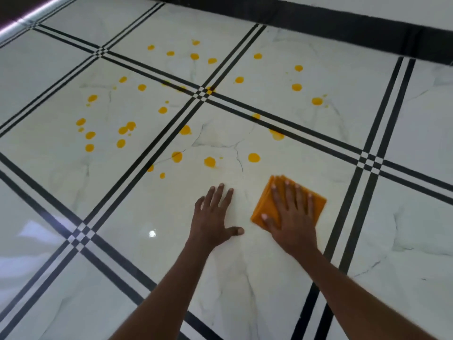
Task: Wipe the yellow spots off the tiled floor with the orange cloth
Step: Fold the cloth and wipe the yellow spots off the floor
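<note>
Glossy tiled floor lies under me; my left hand is spread flat on bare tile, my right hand spread flat atop the folded orange cloth, short of the yellow spots; wet drops could smear into streaks, I judge, or the bracing palm slip.
</note>
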`<state>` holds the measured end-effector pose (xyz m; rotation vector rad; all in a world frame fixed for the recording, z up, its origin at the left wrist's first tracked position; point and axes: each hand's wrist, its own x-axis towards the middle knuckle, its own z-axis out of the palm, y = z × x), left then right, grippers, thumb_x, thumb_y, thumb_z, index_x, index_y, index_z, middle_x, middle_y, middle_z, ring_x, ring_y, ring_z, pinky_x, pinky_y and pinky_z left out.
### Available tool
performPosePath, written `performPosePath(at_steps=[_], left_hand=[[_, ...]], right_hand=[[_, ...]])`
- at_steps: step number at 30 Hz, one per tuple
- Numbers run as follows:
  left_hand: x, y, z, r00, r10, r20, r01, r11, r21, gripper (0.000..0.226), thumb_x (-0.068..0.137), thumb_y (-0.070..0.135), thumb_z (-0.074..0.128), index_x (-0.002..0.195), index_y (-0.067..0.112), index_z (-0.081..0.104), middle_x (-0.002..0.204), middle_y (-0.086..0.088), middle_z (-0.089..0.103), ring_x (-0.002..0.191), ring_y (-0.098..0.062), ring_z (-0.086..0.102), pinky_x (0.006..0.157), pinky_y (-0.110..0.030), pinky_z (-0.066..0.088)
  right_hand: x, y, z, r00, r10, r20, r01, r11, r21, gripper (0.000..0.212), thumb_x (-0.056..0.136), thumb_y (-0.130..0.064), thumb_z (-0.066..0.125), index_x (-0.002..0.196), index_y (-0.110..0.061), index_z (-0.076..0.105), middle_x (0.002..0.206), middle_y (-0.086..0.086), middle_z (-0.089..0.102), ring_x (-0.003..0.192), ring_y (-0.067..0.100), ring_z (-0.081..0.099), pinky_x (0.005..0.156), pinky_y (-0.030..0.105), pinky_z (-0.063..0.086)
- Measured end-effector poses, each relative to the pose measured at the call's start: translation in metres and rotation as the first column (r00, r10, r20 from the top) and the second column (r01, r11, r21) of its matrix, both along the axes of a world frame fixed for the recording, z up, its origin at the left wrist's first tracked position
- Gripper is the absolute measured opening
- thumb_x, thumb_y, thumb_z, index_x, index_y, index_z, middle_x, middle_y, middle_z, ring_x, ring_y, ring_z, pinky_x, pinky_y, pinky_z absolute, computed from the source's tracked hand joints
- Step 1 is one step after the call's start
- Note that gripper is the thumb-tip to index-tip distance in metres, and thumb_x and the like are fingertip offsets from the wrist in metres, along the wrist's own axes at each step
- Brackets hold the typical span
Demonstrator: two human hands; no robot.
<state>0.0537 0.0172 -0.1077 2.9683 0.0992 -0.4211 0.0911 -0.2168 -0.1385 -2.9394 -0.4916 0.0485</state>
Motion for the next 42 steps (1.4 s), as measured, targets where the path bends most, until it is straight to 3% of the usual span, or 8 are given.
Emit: performPosePath(at_steps=[4, 8, 14, 19, 25, 30, 35, 42], left_hand=[[0.004, 0.003, 0.001, 0.985, 0.166, -0.05, -0.165, 0.986, 0.028, 0.145, 0.04, 0.099, 0.028, 0.16, 0.026, -0.006, 0.167, -0.015, -0.01, 0.155, -0.033, -0.003, 0.122, -0.05, 0.013], [0.007, 0.003, -0.004, 0.983, 0.172, -0.067, -0.169, 0.985, 0.046, 0.144, 0.047, 0.099, 0.05, 0.16, 0.03, -0.006, 0.167, -0.013, -0.01, 0.155, -0.033, -0.003, 0.121, -0.049, 0.011], [0.006, 0.009, 0.005, 0.982, 0.179, -0.063, -0.179, 0.984, -0.007, 0.14, 0.053, 0.092, 0.061, 0.16, 0.031, -0.005, 0.168, -0.008, -0.011, 0.155, -0.027, -0.005, 0.122, -0.047, 0.011], [-0.012, 0.031, 0.007, 0.968, 0.248, -0.032, -0.248, 0.969, -0.012, 0.136, 0.058, 0.089, 0.061, 0.161, 0.025, 0.0, 0.168, -0.01, -0.008, 0.155, -0.028, -0.008, 0.122, -0.046, 0.011], [-0.008, 0.035, -0.001, 0.951, 0.305, -0.043, -0.306, 0.952, -0.007, 0.138, 0.056, 0.087, 0.067, 0.16, 0.028, -0.002, 0.168, -0.009, -0.008, 0.155, -0.03, -0.006, 0.123, -0.046, 0.009], [-0.005, 0.033, 0.012, 0.937, 0.336, -0.094, -0.34, 0.94, -0.033, 0.142, 0.052, 0.087, 0.068, 0.16, 0.03, -0.004, 0.168, -0.005, -0.009, 0.155, -0.027, -0.005, 0.122, -0.045, 0.01], [-0.014, 0.035, 0.018, 0.938, 0.332, -0.101, -0.337, 0.941, -0.042, 0.14, 0.053, 0.089, 0.064, 0.16, 0.029, -0.005, 0.168, -0.004, -0.012, 0.155, -0.026, -0.007, 0.123, -0.046, 0.009], [-0.01, 0.044, 0.003, 0.952, 0.281, -0.12, -0.289, 0.956, -0.054, 0.141, 0.057, 0.082, 0.07, 0.159, 0.028, -0.01, 0.166, -0.006, -0.02, 0.154, -0.027, -0.015, 0.124, -0.047, 0.003]], right_hand=[[0.072, -0.012, -0.003, 0.994, -0.106, -0.008, 0.106, 0.993, -0.054, 0.083, 0.096, -0.071, 0.027, 0.164, -0.026, 0.017, 0.169, 0.013, 0.025, 0.152, 0.04, 0.027, 0.122, 0.063, 0.017], [0.153, 0.031, -0.011, 0.983, -0.181, -0.029, 0.182, 0.983, 0.022, 0.087, 0.09, -0.072, 0.026, 0.162, -0.022, 0.028, 0.166, 0.02, 0.029, 0.152, 0.047, 0.025, 0.121, 0.067, 0.013], [0.057, 0.069, -0.002, 0.987, 0.162, 0.005, -0.162, 0.987, -0.007, 0.083, 0.092, -0.069, 0.037, 0.163, -0.028, 0.022, 0.171, 0.009, 0.021, 0.155, 0.037, 0.022, 0.123, 0.061, 0.014], [0.07, -0.023, -0.002, 0.996, -0.088, -0.013, 0.087, 0.995, -0.049, 0.083, 0.097, -0.072, 0.027, 0.165, -0.026, 0.012, 0.17, 0.013, 0.021, 0.155, 0.04, 0.021, 0.124, 0.062, 0.014], [0.165, 0.078, -0.004, 0.992, -0.12, -0.049, 0.121, 0.993, 0.012, 0.088, 0.09, -0.071, 0.024, 0.162, -0.021, 0.024, 0.167, 0.021, 0.026, 0.153, 0.046, 0.022, 0.122, 0.067, 0.012], [0.071, 0.111, -0.003, 0.995, 0.103, -0.006, -0.103, 0.995, 0.003, 0.083, 0.093, -0.067, 0.036, 0.163, -0.024, 0.023, 0.169, 0.016, 0.024, 0.155, 0.042, 0.021, 0.124, 0.063, 0.011], [-0.017, 0.052, 0.002, 0.996, 0.087, -0.021, -0.087, 0.996, -0.008, 0.085, 0.095, -0.067, 0.037, 0.165, -0.026, 0.012, 0.172, 0.012, 0.015, 0.157, 0.039, 0.016, 0.126, 0.059, 0.005], [0.135, 0.099, -0.007, 0.996, -0.086, -0.015, 0.086, 0.996, -0.001, 0.086, 0.094, -0.071, 0.026, 0.163, -0.019, 0.02, 0.166, 0.023, 0.026, 0.153, 0.047, 0.022, 0.121, 0.068, 0.014]])
